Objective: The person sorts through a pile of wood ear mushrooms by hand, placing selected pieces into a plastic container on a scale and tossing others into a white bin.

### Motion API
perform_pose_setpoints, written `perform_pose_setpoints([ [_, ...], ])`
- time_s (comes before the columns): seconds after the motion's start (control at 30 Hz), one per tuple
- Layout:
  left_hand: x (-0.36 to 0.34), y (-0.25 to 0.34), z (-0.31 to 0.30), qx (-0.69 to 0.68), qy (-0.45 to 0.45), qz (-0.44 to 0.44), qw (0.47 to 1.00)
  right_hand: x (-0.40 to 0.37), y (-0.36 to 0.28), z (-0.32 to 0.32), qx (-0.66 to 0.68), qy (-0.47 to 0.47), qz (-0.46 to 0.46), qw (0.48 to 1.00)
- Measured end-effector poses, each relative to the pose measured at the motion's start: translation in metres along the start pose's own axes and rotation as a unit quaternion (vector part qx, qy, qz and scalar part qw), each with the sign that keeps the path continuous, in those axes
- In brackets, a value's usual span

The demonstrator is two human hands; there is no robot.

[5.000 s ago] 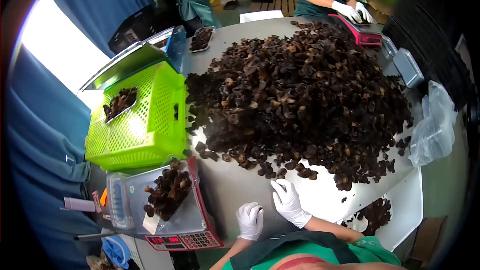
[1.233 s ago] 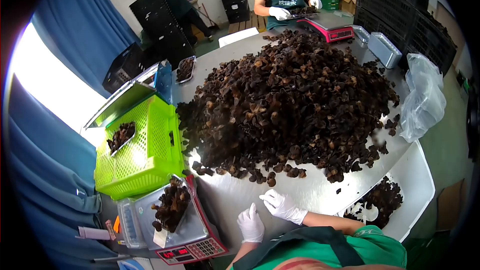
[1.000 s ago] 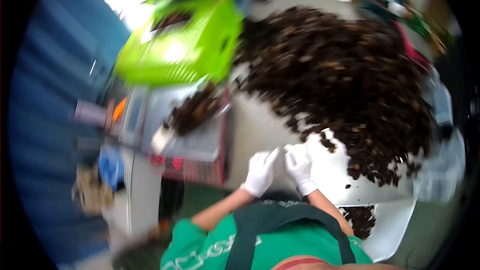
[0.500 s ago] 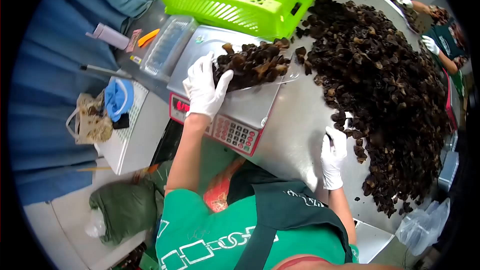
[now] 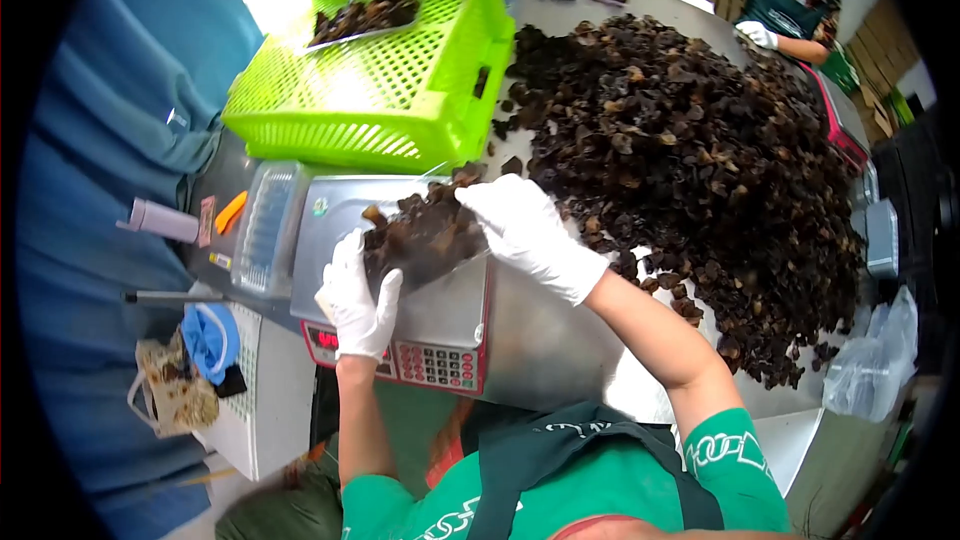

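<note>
Head view: the tray (image 5: 450, 271) of dark pieces (image 5: 425, 232) lay over the scale (image 5: 440, 325) between the left hand (image 5: 358, 302), thumb and fingers parted at its left end, and the right hand (image 5: 528, 232) at its upper-right end; neither grip was discernible

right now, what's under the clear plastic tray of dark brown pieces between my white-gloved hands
The silver plate of a red-edged digital scale shows beside the tray. Directly beneath, the pieces and your left hand cover it, so contact can't be judged.
</note>
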State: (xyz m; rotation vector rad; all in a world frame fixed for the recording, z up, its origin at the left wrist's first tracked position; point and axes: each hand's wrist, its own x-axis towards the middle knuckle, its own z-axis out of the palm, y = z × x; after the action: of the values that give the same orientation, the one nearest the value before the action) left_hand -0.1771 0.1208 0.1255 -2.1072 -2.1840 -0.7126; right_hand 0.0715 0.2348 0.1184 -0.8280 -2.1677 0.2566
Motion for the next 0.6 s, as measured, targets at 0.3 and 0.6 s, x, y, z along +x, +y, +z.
perform_pose_setpoints([
  [0.3,-0.008,0.029,0.005,-0.113,0.151,0.009,0.982,-0.049,-0.016,-0.026,0.003,0.1,0.046,0.994],
  [0.6,-0.064,0.188,0.053,-0.338,-0.012,0.253,0.906,-0.226,-0.05,-0.046,-0.026,0.071,0.219,0.973],
])
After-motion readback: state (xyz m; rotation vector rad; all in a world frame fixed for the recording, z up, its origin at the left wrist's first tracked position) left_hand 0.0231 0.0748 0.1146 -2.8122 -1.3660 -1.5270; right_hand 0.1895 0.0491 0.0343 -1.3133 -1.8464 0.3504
